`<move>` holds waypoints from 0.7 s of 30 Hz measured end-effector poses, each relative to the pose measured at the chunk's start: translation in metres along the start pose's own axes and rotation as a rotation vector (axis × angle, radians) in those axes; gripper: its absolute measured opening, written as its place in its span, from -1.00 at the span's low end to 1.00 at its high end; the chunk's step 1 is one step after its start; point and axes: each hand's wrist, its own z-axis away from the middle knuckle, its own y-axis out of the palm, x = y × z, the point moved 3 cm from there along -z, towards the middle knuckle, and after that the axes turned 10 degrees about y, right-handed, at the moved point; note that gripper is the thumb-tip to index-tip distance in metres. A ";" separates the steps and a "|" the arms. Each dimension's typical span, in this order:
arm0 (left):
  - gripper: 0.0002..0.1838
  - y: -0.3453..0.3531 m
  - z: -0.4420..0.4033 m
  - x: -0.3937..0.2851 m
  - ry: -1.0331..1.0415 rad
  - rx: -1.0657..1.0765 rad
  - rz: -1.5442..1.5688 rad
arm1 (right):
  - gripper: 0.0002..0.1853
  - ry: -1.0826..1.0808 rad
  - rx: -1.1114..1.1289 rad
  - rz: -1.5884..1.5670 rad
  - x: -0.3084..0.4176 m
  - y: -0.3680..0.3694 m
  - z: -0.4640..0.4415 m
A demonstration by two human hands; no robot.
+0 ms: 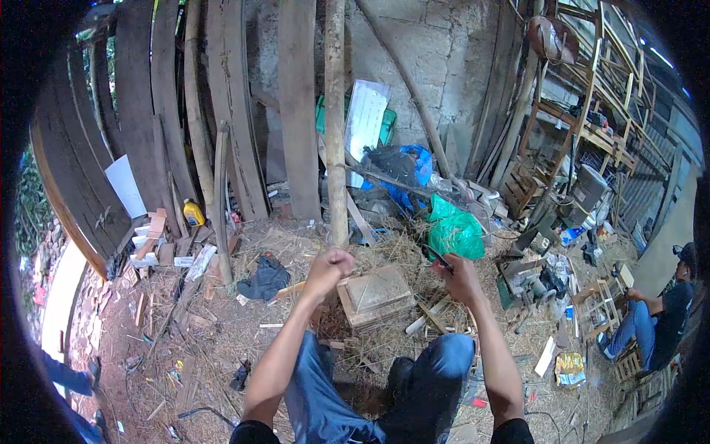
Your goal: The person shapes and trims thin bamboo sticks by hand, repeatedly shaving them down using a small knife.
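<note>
My left hand (330, 271) is raised in front of the wooden post, its fingers curled together. Whether anything small is pinched in them, I cannot make out. In my right hand (461, 278) is a slim dark tool (438, 256) that points up and to the left; its exact kind is unclear. Between and just beyond my hands, a wooden block with a bevelled top (379, 293) rests on the straw-covered ground. My knees, in blue jeans, are bent below it.
A wooden post (336, 126) stands straight ahead. Behind my right hand lies a green plastic bag (454, 231). Dark cloth (264, 279) and a yellow jug (193, 213) are at left. A person (662, 318) sits at right; another person's leg (70, 376) shows at left.
</note>
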 end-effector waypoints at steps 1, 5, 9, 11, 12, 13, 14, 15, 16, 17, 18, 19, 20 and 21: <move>-0.91 0.000 0.003 0.001 0.004 0.000 -0.001 | -0.80 -0.002 -0.004 0.000 0.002 -0.001 -0.002; -0.90 0.027 0.012 -0.011 0.254 0.317 -0.500 | -0.81 -0.083 0.034 0.068 0.021 0.005 -0.008; -0.82 0.042 0.018 0.004 0.243 0.216 -0.387 | -0.78 -0.191 -0.257 -0.006 0.043 0.011 -0.005; -0.78 0.043 0.020 -0.004 0.175 0.115 -0.348 | -0.74 -0.185 -0.380 -0.018 0.050 0.010 0.000; -0.78 0.044 0.021 -0.009 0.179 0.121 -0.345 | -0.70 -0.175 -0.497 -0.031 0.052 0.008 0.004; -0.78 0.044 0.021 -0.014 0.213 0.072 -0.338 | -0.70 -0.172 -0.502 -0.026 0.050 0.011 0.006; -0.78 0.044 0.021 -0.015 0.246 0.023 -0.333 | -0.69 -0.044 -0.244 -0.279 0.042 0.022 0.004; -0.78 0.046 0.018 -0.012 0.244 0.029 -0.328 | -0.67 0.089 0.020 -0.528 0.034 0.036 0.003; -0.78 0.049 0.014 -0.007 0.241 0.035 -0.261 | -0.66 0.169 0.109 -0.733 0.032 0.051 -0.003; -0.78 0.052 0.010 -0.002 0.238 0.043 -0.194 | -0.66 0.177 0.101 -0.733 0.026 0.055 -0.003; -0.78 0.056 0.007 0.001 0.239 0.052 -0.189 | -0.67 0.240 0.271 -0.858 0.032 0.055 0.000; -0.77 0.061 0.006 0.007 0.197 0.075 -0.194 | -0.68 0.300 0.444 -0.981 0.037 0.057 0.000; -0.77 0.065 0.004 0.013 0.156 0.098 -0.200 | -0.68 0.322 0.493 -1.020 0.033 0.066 -0.002; -0.77 0.069 0.002 0.019 0.157 0.099 -0.196 | -0.70 0.304 0.525 -1.020 0.029 0.075 -0.007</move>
